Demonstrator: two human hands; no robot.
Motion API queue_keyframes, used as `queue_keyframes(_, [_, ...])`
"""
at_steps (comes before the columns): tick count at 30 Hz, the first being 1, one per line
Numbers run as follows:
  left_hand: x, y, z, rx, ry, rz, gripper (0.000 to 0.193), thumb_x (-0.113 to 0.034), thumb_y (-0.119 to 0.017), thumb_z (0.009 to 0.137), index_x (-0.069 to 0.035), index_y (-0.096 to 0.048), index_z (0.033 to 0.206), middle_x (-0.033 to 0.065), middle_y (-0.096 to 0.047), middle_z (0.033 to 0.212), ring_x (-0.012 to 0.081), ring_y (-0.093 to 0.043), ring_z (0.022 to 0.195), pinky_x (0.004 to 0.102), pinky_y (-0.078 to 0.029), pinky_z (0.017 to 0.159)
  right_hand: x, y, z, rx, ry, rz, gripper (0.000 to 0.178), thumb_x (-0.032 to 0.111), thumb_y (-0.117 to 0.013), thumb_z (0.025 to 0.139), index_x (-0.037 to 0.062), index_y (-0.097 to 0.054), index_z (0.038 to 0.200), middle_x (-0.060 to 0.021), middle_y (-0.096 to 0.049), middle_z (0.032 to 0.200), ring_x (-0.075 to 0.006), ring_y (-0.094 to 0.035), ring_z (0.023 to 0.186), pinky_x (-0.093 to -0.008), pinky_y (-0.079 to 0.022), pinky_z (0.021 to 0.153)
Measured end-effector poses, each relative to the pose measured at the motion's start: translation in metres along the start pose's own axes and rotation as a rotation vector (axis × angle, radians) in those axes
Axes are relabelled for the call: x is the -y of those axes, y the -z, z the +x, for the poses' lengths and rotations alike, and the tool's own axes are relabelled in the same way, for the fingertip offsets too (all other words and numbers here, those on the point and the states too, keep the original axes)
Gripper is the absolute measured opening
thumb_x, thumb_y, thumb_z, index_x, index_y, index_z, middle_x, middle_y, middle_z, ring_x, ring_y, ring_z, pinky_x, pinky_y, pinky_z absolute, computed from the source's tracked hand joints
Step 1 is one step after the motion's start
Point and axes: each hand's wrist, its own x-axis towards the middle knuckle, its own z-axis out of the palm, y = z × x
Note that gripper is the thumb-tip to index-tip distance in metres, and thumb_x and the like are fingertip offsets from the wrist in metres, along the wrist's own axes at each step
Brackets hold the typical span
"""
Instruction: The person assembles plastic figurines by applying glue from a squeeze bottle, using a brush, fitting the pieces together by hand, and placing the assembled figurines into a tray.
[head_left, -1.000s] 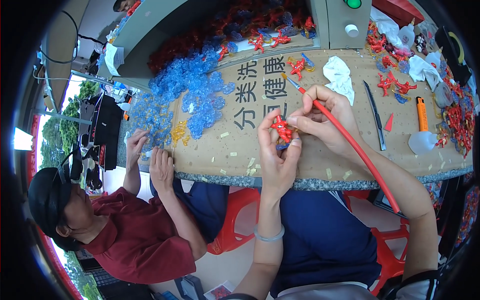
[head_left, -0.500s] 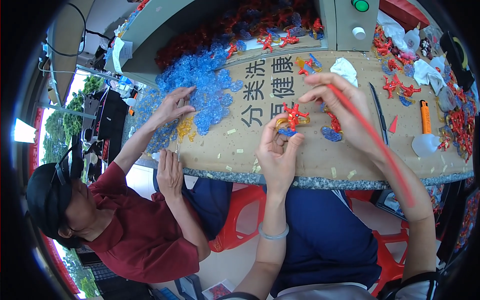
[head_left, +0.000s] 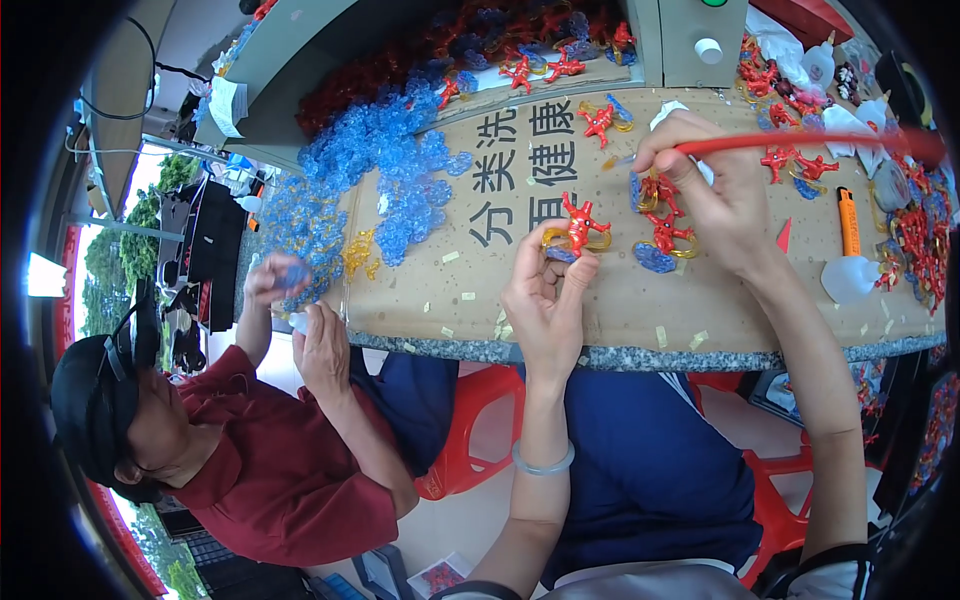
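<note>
A left hand [head_left: 545, 310] pinches a small red figure [head_left: 580, 224] with a clear yellow and blue base between thumb and fingers at the center of the frame, while the right hand [head_left: 722, 200], right of center, grips a red-handled brush [head_left: 780, 142] above two similar figures [head_left: 666, 233] on the cardboard-covered tabletop [head_left: 480, 290]. At left, a co-worker in a maroon shirt [head_left: 290, 470] handles pieces beside a heap of translucent blue parts [head_left: 385, 150] stretching toward the upper left.

The bench [head_left: 610, 315] is being viewed downward from close above, through a fisheye camera worn on the head.
</note>
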Motion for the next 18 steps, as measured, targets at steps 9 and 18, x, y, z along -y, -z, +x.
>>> queue_keyframes(9, [-0.001,0.0,-0.001,0.014,-0.01,0.064,0.033,0.002,-0.067,0.082,0.004,-0.053,0.112,0.0051,-0.062,0.093,0.0043,-0.054,0.073,0.0169,-0.044,0.064,0.002,-0.001,0.002,-0.161,0.016,0.158,0.013,0.01,-0.057,0.088,-0.0007,-0.064,0.086,-0.0056,-0.065,0.086,-0.0137,-0.06,0.08,-0.028,-0.047,0.071])
queue_keyframes(18, [0.007,0.002,0.0,0.052,-0.184,0.297,0.038,0.001,-0.074,0.075,0.003,-0.056,0.109,0.0053,-0.062,0.091,0.006,-0.054,0.071,0.0181,-0.042,0.062,-0.008,-0.03,-0.007,0.051,-0.215,0.186,0.013,0.004,-0.069,0.075,-0.0006,-0.057,0.08,-0.0052,-0.062,0.076,-0.0107,-0.063,0.069,-0.0241,-0.05,0.063])
